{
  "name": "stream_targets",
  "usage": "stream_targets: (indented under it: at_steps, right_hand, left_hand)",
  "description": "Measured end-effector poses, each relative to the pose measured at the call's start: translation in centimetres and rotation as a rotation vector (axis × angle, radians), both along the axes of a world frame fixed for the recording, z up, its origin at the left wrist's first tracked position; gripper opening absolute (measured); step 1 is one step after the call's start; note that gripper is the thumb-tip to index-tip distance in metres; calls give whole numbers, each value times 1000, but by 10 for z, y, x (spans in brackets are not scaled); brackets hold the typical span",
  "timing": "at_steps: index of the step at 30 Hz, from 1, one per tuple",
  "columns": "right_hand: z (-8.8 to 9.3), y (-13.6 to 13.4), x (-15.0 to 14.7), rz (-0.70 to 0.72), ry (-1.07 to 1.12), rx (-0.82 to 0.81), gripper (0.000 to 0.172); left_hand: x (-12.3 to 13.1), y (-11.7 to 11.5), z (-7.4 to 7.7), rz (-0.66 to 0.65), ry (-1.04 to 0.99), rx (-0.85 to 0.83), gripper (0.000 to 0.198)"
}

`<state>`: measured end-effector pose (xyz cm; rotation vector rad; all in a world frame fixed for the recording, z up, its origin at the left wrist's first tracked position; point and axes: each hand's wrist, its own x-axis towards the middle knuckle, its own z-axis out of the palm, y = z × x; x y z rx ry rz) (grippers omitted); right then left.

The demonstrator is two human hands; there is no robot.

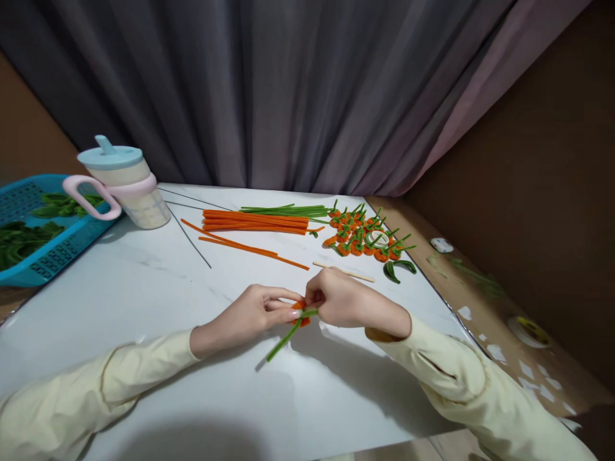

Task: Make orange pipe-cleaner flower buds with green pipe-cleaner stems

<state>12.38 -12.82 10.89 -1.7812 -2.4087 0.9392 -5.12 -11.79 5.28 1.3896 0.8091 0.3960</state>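
Observation:
My left hand (254, 315) and my right hand (343, 299) meet over the middle of the white table (144, 301). Both pinch a small orange pipe-cleaner piece (301, 315) with a green pipe-cleaner stem (284, 338) that trails down and to the left. The fingers of both hands are closed on it. Behind the hands lie a bundle of straight orange pipe cleaners (254, 221), a bundle of green ones (288, 209) and a heap of finished orange pieces with green stems (365, 234).
A thin wooden stick (343, 271) lies just beyond my right hand. A lidded cup with a pink handle (127, 186) stands at the back left beside a blue basket of green leaves (33, 224). Thin wires (189, 237) lie near the cup. A grey curtain hangs behind.

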Motion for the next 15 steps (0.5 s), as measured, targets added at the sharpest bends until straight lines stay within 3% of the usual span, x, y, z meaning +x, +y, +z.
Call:
stream_targets:
  at_steps: [6, 9, 12, 15]
  right_hand:
    - [1, 1, 4, -14, 87, -41, 12]
    - [1, -1, 13, -20, 210, -92, 11]
    - [-2, -9, 22, -73, 394, 19, 3]
    - [-11, -17, 26, -65, 526, 136, 14]
  left_hand:
    - [-1, -5, 4, 27, 24, 74, 28]
    - [-3, -4, 6, 25, -12, 8, 30]
    - [-4, 1, 3, 62, -128, -117, 29]
    - [-4, 6, -4, 119, -231, -235, 27]
